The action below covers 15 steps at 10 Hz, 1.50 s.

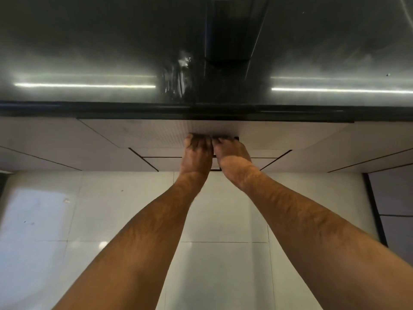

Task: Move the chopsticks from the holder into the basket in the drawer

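The drawer (156,135) is a pale, flat-fronted panel just under the dark countertop (89,52), at about 12 o'clock from the wrists. Its face is plain, with a thin dark handle slot at its lower edge. It stands out only slightly from the neighbouring fronts; nothing of its inside shows, and the chopsticks, holder and basket are out of sight.

Two hands meet at that slot, side by side and touching. The left hand (196,153) curls its fingers over the drawer's edge; the right hand (232,155), at 3 o'clock from it, hooks its fingers in the same way — both grip the drawer front.

One more drawer front sits below, at 6 o'clock from the hands. The glossy countertop carries two bright reflected light strips, at 10 and 2 o'clock. White floor tiles (223,220) lie beneath the forearms. No writing is legible anywhere.
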Each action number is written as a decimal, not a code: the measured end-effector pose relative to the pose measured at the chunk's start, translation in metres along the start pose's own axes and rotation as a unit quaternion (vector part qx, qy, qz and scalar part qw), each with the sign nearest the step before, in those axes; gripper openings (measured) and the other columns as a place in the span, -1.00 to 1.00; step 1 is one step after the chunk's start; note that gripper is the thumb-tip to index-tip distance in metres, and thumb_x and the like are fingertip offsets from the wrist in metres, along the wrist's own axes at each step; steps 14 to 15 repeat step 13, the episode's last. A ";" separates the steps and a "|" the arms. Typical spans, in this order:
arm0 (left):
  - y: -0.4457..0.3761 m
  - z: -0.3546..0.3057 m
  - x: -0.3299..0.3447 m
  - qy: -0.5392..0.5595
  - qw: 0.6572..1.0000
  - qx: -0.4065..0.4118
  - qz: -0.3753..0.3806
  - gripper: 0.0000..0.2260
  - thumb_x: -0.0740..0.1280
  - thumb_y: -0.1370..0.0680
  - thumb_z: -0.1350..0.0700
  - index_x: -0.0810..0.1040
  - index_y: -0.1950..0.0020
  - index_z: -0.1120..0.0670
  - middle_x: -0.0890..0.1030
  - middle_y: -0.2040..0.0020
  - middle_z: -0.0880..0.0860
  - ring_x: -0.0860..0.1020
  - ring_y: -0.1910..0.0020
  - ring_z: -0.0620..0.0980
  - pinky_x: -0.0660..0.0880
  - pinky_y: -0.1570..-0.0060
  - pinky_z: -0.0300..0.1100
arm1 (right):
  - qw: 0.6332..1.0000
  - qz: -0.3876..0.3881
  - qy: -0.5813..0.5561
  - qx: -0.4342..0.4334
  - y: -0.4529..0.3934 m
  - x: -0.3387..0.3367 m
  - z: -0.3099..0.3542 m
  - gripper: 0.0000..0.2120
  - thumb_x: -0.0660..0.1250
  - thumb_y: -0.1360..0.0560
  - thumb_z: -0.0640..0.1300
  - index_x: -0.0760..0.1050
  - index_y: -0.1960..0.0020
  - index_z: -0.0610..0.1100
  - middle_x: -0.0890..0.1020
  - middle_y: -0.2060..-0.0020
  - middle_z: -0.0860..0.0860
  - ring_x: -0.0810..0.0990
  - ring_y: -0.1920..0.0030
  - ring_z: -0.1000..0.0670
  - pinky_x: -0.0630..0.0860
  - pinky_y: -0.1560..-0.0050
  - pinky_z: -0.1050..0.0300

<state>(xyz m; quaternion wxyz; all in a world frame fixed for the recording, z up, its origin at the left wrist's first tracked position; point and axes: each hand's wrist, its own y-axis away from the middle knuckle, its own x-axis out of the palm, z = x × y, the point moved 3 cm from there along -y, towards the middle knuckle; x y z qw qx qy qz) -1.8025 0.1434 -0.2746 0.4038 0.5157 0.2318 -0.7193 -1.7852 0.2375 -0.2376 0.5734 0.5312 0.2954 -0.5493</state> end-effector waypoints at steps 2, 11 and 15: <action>-0.021 0.007 -0.001 0.008 1.000 -0.003 -0.024 -0.38 0.38 -0.60 0.11 0.20 -0.59 0.11 0.43 -0.49 0.15 0.37 -0.51 0.16 0.16 -0.58 0.09 | 0.997 -0.051 0.030 -0.050 -0.015 -0.006 -0.004 -0.76 0.22 -0.69 -0.11 0.51 -0.30 -0.14 0.66 -0.14 -0.14 0.65 -0.15 -0.17 0.58 -0.26 -0.06; -0.029 0.012 -0.009 0.048 0.997 -0.001 -0.068 -0.43 0.39 -0.59 0.16 0.28 -0.57 0.11 0.45 -0.50 0.15 0.35 -0.54 0.16 0.02 -0.58 0.10 | 0.997 -0.034 0.053 -0.041 -0.013 -0.016 0.001 -0.72 0.23 -0.67 -0.16 0.45 -0.37 -0.14 0.58 -0.29 -0.14 0.55 -0.30 -0.17 0.47 -0.34 -0.07; -0.008 0.023 -0.019 0.123 0.992 0.000 -0.013 -0.27 0.39 -0.54 0.13 0.09 -0.61 0.13 0.26 -0.58 0.19 0.18 -0.60 0.19 -0.18 -0.55 0.10 | 0.999 -0.022 0.025 -0.034 0.013 -0.021 0.000 -0.66 0.21 -0.65 -0.20 0.44 -0.41 -0.20 0.54 -0.33 -0.21 0.52 -0.31 -0.23 0.43 -0.37 -0.14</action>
